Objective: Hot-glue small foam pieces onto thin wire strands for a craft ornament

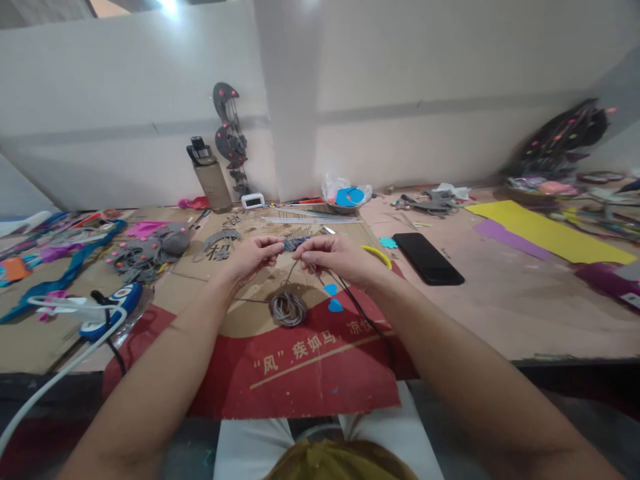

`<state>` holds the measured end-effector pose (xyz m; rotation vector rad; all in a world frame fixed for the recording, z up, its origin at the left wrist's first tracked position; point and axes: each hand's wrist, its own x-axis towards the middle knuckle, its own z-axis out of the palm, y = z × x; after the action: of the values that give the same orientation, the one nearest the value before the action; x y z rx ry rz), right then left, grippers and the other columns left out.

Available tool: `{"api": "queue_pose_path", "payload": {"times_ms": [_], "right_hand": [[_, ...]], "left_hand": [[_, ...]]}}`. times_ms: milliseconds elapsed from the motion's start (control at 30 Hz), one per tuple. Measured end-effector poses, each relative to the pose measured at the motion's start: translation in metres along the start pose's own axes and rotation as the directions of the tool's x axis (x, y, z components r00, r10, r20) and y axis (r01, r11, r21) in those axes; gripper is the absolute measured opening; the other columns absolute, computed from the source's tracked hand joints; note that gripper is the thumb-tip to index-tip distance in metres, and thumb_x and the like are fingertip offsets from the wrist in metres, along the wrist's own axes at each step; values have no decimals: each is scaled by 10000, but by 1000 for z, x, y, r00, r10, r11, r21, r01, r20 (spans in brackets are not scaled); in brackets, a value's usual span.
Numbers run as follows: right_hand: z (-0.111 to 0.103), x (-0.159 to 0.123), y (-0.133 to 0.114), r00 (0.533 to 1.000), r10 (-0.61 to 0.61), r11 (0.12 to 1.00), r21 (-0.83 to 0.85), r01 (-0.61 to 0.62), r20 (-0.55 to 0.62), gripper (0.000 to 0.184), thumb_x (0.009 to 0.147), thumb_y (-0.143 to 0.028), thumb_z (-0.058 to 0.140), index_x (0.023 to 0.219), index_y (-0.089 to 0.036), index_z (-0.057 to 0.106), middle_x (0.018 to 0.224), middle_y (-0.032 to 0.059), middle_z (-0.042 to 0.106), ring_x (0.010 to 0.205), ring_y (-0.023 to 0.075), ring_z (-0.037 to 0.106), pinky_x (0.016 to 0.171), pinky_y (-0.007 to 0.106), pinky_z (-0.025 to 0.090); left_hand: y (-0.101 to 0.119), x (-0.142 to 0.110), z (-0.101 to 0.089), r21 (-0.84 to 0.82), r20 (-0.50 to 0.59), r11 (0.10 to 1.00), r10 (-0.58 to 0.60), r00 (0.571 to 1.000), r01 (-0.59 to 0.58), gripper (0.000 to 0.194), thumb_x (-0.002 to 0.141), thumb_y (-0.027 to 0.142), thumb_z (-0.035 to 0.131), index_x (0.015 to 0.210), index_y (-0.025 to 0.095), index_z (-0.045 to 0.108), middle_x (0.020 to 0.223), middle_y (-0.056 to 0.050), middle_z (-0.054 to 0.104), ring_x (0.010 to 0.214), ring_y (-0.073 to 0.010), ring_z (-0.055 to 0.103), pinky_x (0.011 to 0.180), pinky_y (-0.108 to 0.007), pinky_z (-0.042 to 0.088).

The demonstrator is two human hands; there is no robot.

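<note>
My right hand (331,256) pinches grey cord (291,271); coil (288,309) sits just below, presumably for easy slack. Left hand (256,257) opposite: whether clamped, I cannot tell.

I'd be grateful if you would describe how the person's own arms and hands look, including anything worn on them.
The left hand and right hand are both ungloved. The left forearm and right forearm are bare, with no sleeve in view. No watch or bracelet shows at either wrist; a thin ring would be hard to make out.
</note>
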<state>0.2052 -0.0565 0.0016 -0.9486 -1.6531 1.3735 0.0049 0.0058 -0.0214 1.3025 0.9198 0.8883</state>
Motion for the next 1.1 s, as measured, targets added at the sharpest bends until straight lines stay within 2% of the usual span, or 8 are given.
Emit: {"api": "queue_pose_path", "payload": {"times_ms": [133, 267, 400, 600, 733, 833, 933, 1100], "right_hand": [[-2, 2, 2, 999, -39, 990, 136, 39, -4, 212, 721, -196, 602, 922, -176, 666, 843, 28, 672, 715, 89, 576, 630, 221, 445], [-1, 6, 6, 986, -59, 986, 145, 82, -157, 180, 676, -241, 677, 846, -184, 653, 793, 16, 663, 682, 92, 565, 576, 214, 420], [-1, 10, 12, 958, -42, 992, 101, 73, -284, 193, 684, -343, 682, 739, -175, 603, 627, -31, 568, 523, 62, 451, 496, 210, 354], [-1, 17, 26, 903, -153, 988, -47, 146, -402, 202, 736, -371, 625, 716, -186, 545, 705, -31, 548, 630, 81, 501, 597, 223, 415], [3, 19, 27, 907, -72, 963, 207, 171, -415, 214, 755, -380, 590, 785, -215, 459, 716, -55, 544, 545, 57, 492, 564, 218, 435], [9, 17, 24, 918, 8, 944, 305, 123, -397, 225, 761, -375, 583, 779, -229, 413, 580, -102, 412, 405, 31, 314, 408, 164, 294], [14, 17, 24, 921, 74, 963, 269, 35, -383, 246, 744, -389, 609, 761, -220, 431, 546, -105, 343, 394, 29, 216, 366, 164, 170], [21, 18, 30, 934, 52, 992, 129, -6, -354, 248, 703, -398, 645, 791, -195, 530, 610, -80, 422, 427, 31, 271, 375, 184, 203]], "left_hand": [[2, -2, 1, -28, -5, 999, 21, 1000, -21, 288, 583, 312, 799, 750, 123, 661, 610, 17, 534, 483, -40, 421, 468, -189, 317], [4, -3, 1, -50, 13, 998, 26, 1000, -25, 269, 608, 322, 786, 701, 126, 626, 571, 32, 474, 482, -41, 406, 464, -182, 322], [5, -5, 1, -77, 42, 997, 10, 999, -7, 273, 633, 330, 773, 711, 129, 606, 610, 24, 491, 487, -35, 409, 461, -173, 338], [8, -9, 5, -56, 18, 998, -12, 1000, 13, 286, 638, 340, 765, 750, 128, 608, 667, -9, 594, 511, -50, 490, 464, -170, 382], [10, -11, 8, -40, 34, 999, -26, 999, 28, 286, 656, 348, 747, 755, 127, 594, 753, -60, 669, 508, -57, 526, 452, -171, 387], [11, -11, 11, -14, 35, 1000, -20, 999, 21, 277, 661, 344, 742, 732, 125, 588, 691, -36, 648, 465, -42, 486, 439, -166, 366], [11, -11, 13, 11, 43, 1000, -6, 999, 5, 267, 662, 339, 740, 743, 124, 605, 657, -11, 617, 463, -35, 462, 441, -165, 347], [8, -11, 13, 70, 102, 997, 13, 995, -20, 250, 678, 340, 732, 774, 126, 645, 659, 0, 595, 484, -39, 462, 468, -179, 348]]}}
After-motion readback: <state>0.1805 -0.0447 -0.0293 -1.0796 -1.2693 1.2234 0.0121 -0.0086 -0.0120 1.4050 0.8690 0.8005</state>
